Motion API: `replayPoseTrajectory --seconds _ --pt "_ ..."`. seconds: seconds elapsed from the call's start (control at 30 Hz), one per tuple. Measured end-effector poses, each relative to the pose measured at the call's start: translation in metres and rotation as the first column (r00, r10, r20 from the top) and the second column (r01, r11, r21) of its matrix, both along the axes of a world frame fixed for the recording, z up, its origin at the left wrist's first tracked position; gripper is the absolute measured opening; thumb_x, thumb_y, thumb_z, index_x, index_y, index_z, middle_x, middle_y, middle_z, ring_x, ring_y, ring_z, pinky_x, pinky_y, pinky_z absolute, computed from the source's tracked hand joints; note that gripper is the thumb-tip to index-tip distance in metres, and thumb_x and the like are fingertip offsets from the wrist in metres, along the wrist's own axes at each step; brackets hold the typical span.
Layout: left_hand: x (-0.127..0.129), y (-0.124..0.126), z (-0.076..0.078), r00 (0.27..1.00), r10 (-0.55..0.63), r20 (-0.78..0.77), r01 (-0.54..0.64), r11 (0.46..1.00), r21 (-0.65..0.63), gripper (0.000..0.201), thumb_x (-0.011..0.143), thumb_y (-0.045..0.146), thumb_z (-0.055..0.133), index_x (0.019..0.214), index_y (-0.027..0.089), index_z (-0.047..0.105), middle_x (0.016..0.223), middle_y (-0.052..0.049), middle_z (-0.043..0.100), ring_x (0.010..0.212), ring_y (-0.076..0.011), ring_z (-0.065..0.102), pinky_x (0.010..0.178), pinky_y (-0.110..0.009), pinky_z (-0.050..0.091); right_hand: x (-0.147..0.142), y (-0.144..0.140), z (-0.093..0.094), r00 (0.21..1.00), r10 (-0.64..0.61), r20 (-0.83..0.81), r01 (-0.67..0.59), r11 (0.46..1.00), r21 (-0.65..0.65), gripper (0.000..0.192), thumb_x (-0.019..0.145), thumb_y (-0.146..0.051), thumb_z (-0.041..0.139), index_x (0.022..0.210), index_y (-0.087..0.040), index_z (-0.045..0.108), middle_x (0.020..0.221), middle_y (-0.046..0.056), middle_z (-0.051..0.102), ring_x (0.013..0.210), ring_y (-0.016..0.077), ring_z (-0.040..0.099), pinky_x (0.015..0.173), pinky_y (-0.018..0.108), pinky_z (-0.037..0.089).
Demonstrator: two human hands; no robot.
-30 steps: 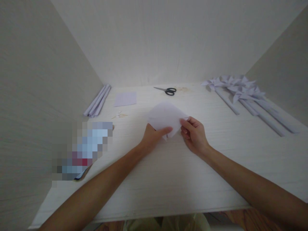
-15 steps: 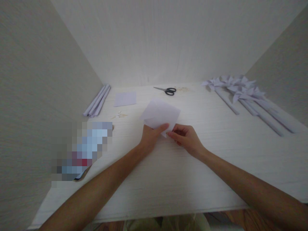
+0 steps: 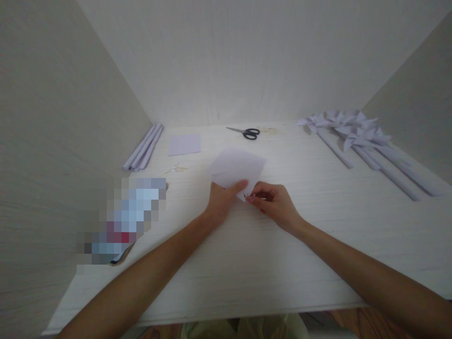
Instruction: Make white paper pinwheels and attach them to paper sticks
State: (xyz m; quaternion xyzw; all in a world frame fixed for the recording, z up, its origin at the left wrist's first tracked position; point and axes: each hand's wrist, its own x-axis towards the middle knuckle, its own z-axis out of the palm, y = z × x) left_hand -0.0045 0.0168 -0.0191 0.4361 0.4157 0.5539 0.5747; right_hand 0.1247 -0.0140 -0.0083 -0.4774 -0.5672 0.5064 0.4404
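Note:
A sheet of white paper (image 3: 237,167) is held up above the table, its lower corner pointing toward me. My left hand (image 3: 224,200) grips it from the left, thumb pressed on the front and fingers hidden behind. At the lower corner, my right hand (image 3: 270,200) is closed in a pinch, thumb against index finger. A small, thin, stick-like thing shows at those fingertips, touching the paper; its kind is too small to make out.
Behind the paper lie black-handled scissors (image 3: 247,133) and a flat paper square (image 3: 184,144). Rolled paper tubes (image 3: 144,147) rest at left, near thin sticks (image 3: 176,168) and a blurred-out phone-like device (image 3: 137,212). Paper pinwheels (image 3: 360,129) on paper sticks lie at right.
The right fingertips have shifted slightly at the paper's lower corner, and the small thing there sits at a different angle. The left hand keeps its grip.

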Motion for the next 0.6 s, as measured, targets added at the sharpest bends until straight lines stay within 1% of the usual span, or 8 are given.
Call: replayPoseTrajectory --seconds 0.17,0.3,0.4,0.5,0.6 --pt "0.0003 0.0003 0.0007 1.0 0.002 0.02 -0.002 1.0 -0.009 0.033 0.056 0.025 0.069 0.086 0.015 0.061 0.084 -0.006 0.064 0.077 -0.0162 0.058 0.07 -0.029 0.046 0.0004 0.0 -0.0002 1.0 -0.006 -0.005 0.006 1.0 0.007 0.01 0.064 -0.022 0.061 0.062 -0.016 0.054 0.05 -0.006 0.045 0.038 0.0036 0.035 0.035 0.019 0.024" --pt "0.0006 -0.0003 0.0023 1.0 -0.01 0.007 0.01 1.0 -0.001 0.033 0.056 0.025 0.069 0.086 0.014 0.061 0.084 -0.005 0.065 0.075 -0.0156 0.058 0.071 -0.03 0.047 -0.0014 -0.001 0.0015 1.0 -0.023 -0.012 0.023 0.999 -0.036 0.018 0.063 -0.029 0.063 0.061 -0.016 0.052 0.048 -0.006 0.044 0.038 0.0038 0.033 0.035 0.019 0.022" --pt "0.0004 -0.0011 0.0023 0.999 -0.031 -0.016 0.031 0.999 0.009 0.033 0.055 0.025 0.069 0.085 0.014 0.062 0.086 -0.006 0.065 0.077 -0.0162 0.059 0.073 -0.031 0.047 -0.0027 -0.0008 0.0022 0.998 -0.065 0.019 0.067 0.996 -0.063 0.022 0.063 -0.033 0.063 0.059 -0.015 0.05 0.047 -0.005 0.044 0.039 0.0043 0.034 0.035 0.019 0.022" --pt "-0.0003 -0.0018 0.0024 0.997 -0.054 -0.059 0.056 0.998 0.021 0.033 0.055 0.027 0.069 0.084 0.014 0.063 0.085 -0.005 0.065 0.076 -0.016 0.059 0.073 -0.031 0.047 -0.0029 0.0001 0.0018 0.995 -0.089 0.047 0.091 0.995 -0.046 0.02 0.064 -0.031 0.062 0.059 -0.014 0.052 0.047 -0.005 0.045 0.039 0.0042 0.033 0.036 0.019 0.022" --pt "-0.0012 -0.0024 0.0032 0.993 -0.08 -0.089 0.083 0.996 0.026 0.034 0.054 0.028 0.069 0.084 0.014 0.063 0.083 -0.006 0.065 0.075 -0.0163 0.059 0.071 -0.031 0.047 -0.0023 0.0005 0.001 0.996 -0.083 0.021 0.083 0.996 -0.027 0.017 0.064 -0.029 0.062 0.062 -0.013 0.056 0.051 -0.003 0.049 0.041 0.0049 0.037 0.038 0.02 0.025"
